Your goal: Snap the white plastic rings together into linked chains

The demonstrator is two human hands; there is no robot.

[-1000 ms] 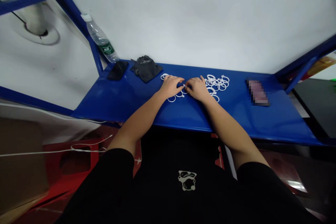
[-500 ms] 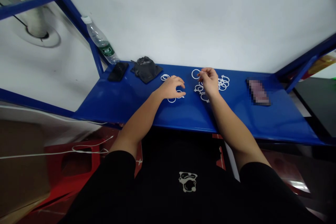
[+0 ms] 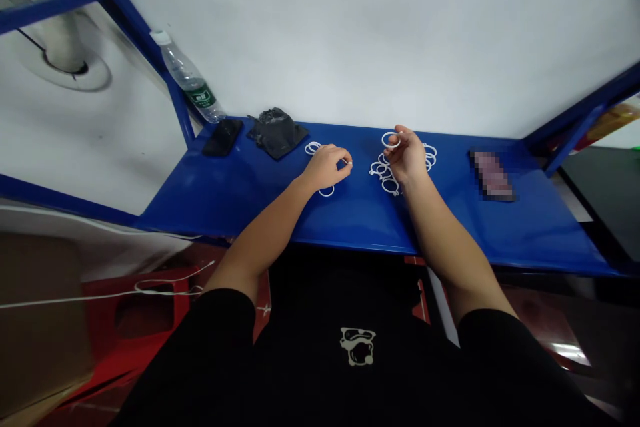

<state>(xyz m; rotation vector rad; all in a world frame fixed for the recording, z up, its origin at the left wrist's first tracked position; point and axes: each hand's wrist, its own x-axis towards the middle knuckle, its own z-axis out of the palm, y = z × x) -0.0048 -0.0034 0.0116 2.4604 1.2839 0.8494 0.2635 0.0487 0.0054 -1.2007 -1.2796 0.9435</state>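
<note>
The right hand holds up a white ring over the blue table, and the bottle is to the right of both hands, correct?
Not quite: the head view shows the bottle to the left of the left hand and the right hand, which does hold up a white ring over the blue table.

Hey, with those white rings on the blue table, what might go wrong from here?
The raised ring in the right hand might slip and drop. The overlapping rings beside that hand could snag on one another if one is pulled. The left hand might knock the single ring near its wrist.
</note>
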